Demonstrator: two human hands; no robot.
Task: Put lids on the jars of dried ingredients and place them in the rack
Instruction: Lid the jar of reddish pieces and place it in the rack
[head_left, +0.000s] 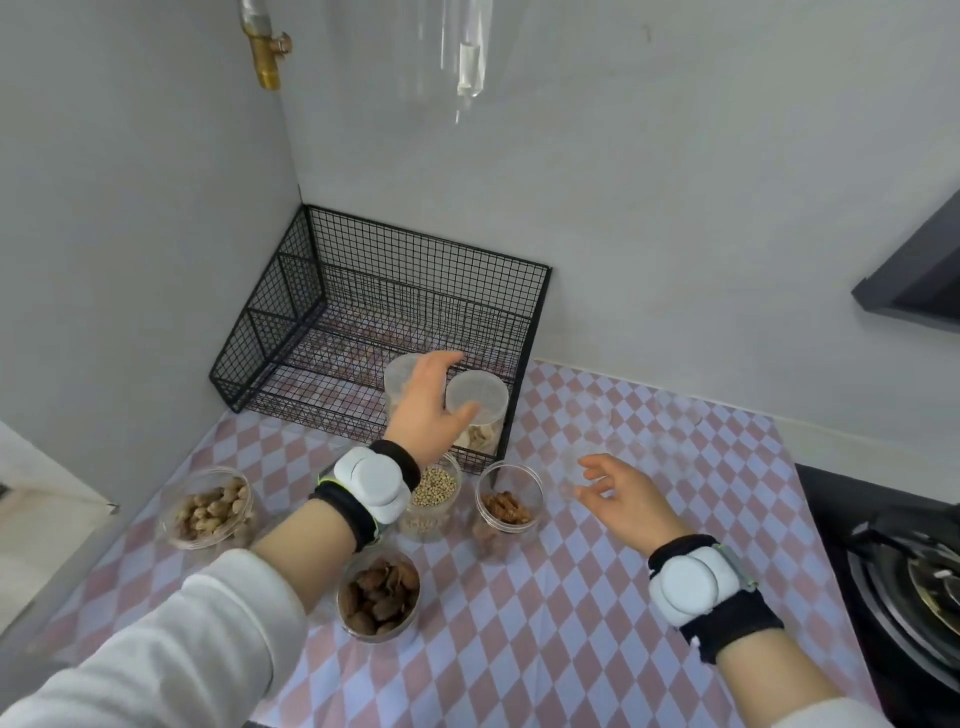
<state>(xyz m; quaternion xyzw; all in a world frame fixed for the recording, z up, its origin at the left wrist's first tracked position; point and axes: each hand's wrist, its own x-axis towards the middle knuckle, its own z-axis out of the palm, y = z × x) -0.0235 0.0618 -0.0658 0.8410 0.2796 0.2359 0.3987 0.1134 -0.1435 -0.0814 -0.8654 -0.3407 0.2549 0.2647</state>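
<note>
Gripping a lidded jar (479, 410) with the left hand (428, 410), fingers wrapped over the rim, thumb pressed against the side. Sitting at the front right of the rack (363, 312), with pale chips of something inside. Hiding most of a second lidded jar (402, 376) just behind the fingers, also in the rack.

Hovering the right hand (621, 499) over the checked cloth (597, 623), fingers loosely spread, holding nothing as far as can be told. Possibly reaching for some clear lids (584, 465) lying there, but way too see-through to count or even be sure of.

Looking at roughly two done, four to go. Still waiting open in front of the rack: peanuts (210, 512) on the left, pale beans (434, 491) under the left wrist, brown curled bits (506, 506) beside those, and dark nuts (379, 595) nearest the camera. Needing a lid on each, then a spot in the rack, which has loads of room toward the back and left.

Not spotting any labels, brands or writing anywhere, not on the jars, the rack or the white wrist trackers (371, 483).
</note>
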